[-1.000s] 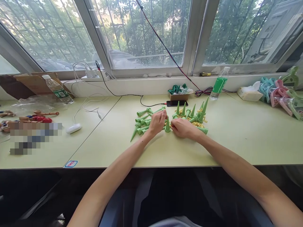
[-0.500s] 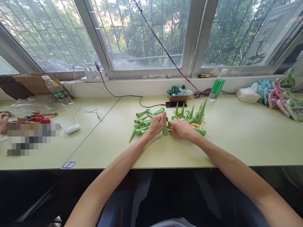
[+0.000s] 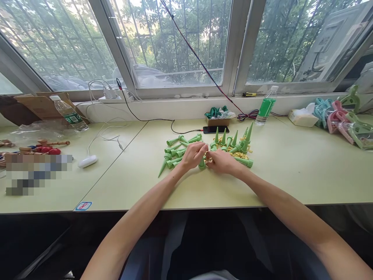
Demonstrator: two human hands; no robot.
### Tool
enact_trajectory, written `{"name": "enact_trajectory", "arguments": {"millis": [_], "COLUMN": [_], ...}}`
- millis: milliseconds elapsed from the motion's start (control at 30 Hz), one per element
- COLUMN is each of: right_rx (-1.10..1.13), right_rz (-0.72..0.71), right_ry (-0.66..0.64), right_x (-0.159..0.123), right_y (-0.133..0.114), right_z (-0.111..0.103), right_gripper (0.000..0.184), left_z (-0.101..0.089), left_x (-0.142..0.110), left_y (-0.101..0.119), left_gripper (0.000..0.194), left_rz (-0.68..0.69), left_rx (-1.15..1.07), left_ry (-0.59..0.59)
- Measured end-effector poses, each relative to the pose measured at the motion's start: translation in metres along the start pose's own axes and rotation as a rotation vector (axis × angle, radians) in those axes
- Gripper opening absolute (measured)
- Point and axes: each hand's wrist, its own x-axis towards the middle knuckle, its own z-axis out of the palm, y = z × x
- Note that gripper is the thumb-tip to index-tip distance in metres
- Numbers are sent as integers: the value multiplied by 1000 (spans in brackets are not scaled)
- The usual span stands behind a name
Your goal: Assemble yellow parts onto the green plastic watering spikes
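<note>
Between my hands a green plastic plant-watering spike (image 3: 201, 164) stands on its wide end, its upper part covered by fingers. My left hand (image 3: 194, 154) is closed around that upper part. Close against its right side is my right hand (image 3: 220, 160), with thumb and fingers pinched together; what they hold is hidden. More green spikes (image 3: 171, 150) lie in a group to the left of my hands. Other spikes (image 3: 247, 138) stand or lean at the right, among small yellow plastic pieces (image 3: 242, 155).
Behind the spikes lie a phone (image 3: 216, 129) on a cable and a small box (image 3: 218, 121) with green wrappers. A water bottle (image 3: 266, 105) stands at right, near a tissue pack (image 3: 302, 118) and large plastic clips (image 3: 338, 116). Wooden toys (image 3: 48, 147) lie at left.
My left fingers have come over the top of the spike, covering its tip. My right hand stays close beside it. A co-worker's hand at the far left has gone out of view.
</note>
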Motion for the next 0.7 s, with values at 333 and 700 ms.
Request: {"name": "enact_trajectory", "arguments": {"millis": [333,700], "right_rx": [75,80], "right_rz": [-71,-22], "right_ry": [18,12], "right_x": [1,-2], "right_y": [2,-4], "right_z": [5,0], "right_gripper": [21,18], "left_z": [4,6], "left_x": [1,2], "left_y": [3,2], "left_gripper": [54,57], "left_rz": [0,-31], "left_rx": [106,109], "left_ry": [-9,-16]}}
